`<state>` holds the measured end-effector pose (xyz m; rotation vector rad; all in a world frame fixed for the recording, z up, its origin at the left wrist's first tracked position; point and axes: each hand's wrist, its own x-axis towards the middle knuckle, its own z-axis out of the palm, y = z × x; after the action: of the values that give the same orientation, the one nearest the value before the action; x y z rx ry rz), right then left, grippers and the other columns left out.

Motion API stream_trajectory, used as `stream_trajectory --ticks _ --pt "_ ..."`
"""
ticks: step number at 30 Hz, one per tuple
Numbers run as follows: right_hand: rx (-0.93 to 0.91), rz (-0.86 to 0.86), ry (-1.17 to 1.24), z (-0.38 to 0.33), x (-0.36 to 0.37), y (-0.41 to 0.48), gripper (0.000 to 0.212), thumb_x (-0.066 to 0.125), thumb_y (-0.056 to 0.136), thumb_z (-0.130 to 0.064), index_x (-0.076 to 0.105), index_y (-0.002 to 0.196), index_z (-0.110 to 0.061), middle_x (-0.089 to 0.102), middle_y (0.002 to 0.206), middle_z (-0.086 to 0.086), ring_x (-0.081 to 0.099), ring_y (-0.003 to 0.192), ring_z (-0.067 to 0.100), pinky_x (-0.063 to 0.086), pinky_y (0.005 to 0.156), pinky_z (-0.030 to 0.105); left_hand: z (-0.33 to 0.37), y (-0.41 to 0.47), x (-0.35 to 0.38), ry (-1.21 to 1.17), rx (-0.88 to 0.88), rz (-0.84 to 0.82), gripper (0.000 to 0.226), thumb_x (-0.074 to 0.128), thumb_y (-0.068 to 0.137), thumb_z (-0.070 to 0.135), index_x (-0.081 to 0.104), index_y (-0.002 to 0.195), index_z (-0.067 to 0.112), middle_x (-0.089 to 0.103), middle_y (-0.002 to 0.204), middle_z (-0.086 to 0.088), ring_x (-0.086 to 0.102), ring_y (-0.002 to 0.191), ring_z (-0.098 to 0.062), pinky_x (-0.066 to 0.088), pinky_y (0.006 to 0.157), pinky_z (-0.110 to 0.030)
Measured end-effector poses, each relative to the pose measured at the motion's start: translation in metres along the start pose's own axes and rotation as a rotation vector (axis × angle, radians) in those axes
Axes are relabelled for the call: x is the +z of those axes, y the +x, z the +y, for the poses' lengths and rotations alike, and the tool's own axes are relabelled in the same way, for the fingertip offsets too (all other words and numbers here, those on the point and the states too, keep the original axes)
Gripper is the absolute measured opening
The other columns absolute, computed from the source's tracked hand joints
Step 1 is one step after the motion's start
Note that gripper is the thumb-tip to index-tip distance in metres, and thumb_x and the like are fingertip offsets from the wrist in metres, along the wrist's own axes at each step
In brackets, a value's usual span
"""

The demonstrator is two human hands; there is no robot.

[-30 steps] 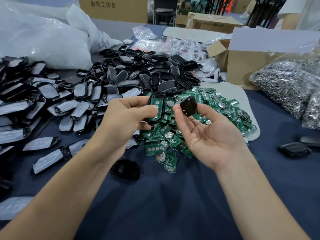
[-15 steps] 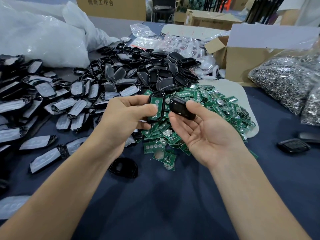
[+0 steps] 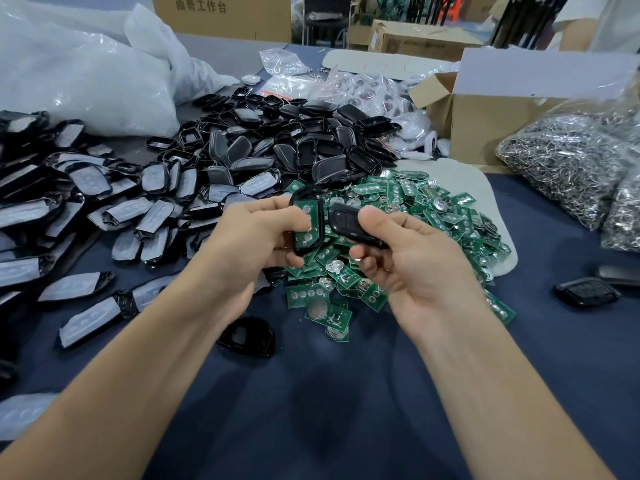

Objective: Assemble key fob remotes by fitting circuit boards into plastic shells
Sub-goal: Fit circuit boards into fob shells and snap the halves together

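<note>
Compared with a second ago, the right hand (image 3: 412, 268) has turned and closed in. Its thumb and curled fingers now grip a glossy black cover (image 3: 348, 223), brought just beside the left hand's part; earlier it sat apart at the fingertips of an open palm. The left hand (image 3: 256, 237) pinches an oval black shell (image 3: 305, 250) with a green circuit board (image 3: 306, 211) seated inside, as before. Both parts are held above a loose pile of green boards (image 3: 426, 216) dotted with round silver contacts. Behind lies a heap of black plastic shells (image 3: 294, 147); to the left are grey rubbery pads (image 3: 86, 188). A lone shell (image 3: 247, 336) rests on the dark blue cloth (image 3: 346, 410) below the left wrist. A clear bag of metal rings (image 3: 568, 168) sits far right.
</note>
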<state>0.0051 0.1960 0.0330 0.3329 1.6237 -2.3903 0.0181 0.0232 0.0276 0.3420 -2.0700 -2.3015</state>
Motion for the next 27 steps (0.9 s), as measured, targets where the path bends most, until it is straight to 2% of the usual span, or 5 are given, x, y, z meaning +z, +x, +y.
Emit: stream_trajectory --ticks 2,5,12,18,27 --pt "-0.033 -0.015 -0.018 0.001 0.001 -0.001 0.023 0.078 0.086 -0.009 0.059 0.074 -0.012 0.072 0.072 0.01 0.06 0.048 0.013 0.045 0.045 0.018 0.003 -0.002 0.002 -0.023 -0.028 -0.058 0.004 0.061 0.081 0.004 0.062 0.085 0.004 0.073 0.091 -0.012 0.061 0.06 -0.016 0.047 0.048 -0.023" --pt "-0.074 -0.032 -0.051 0.001 0.002 -0.002 0.025 0.079 0.086 -0.008 0.06 0.07 -0.013 0.072 0.075 0.011 0.059 0.049 0.012 0.044 0.046 0.018 0.006 -0.004 0.001 -0.065 -0.044 -0.108 0.029 0.056 0.065 0.011 0.051 0.094 0.006 0.069 0.095 -0.014 0.056 0.059 -0.016 0.04 0.051 -0.025" --pt "-0.137 -0.048 -0.108 0.004 0.002 0.0 0.028 0.08 0.086 -0.008 0.061 0.067 -0.015 0.069 0.071 0.008 0.06 0.05 0.014 0.045 0.046 0.018 0.001 -0.001 0.003 -0.024 -0.014 -0.084 0.008 0.066 0.094 0.004 0.063 0.101 0.007 0.064 0.096 -0.009 0.057 0.065 -0.013 0.038 0.066 -0.031" --pt "-0.075 -0.084 -0.122 0.005 0.003 -0.001 0.028 0.079 0.087 -0.01 0.059 0.067 -0.016 0.068 0.071 0.008 0.06 0.05 0.013 0.043 0.047 0.018 -0.004 0.001 0.005 -0.097 0.032 -0.026 0.036 0.078 0.076 0.009 0.065 0.109 0.009 0.069 0.093 -0.003 0.061 0.073 -0.012 0.049 0.062 -0.021" --pt "-0.13 -0.054 -0.282 0.004 0.003 -0.003 0.021 0.081 0.086 -0.02 0.065 0.074 -0.013 0.073 0.074 0.008 0.062 0.053 0.015 0.044 0.052 0.021 -0.005 0.001 0.003 -0.092 0.067 -0.006 0.039 0.08 0.066 0.016 0.065 0.102 0.013 0.068 0.095 -0.004 0.065 0.078 -0.012 0.052 0.062 -0.019"
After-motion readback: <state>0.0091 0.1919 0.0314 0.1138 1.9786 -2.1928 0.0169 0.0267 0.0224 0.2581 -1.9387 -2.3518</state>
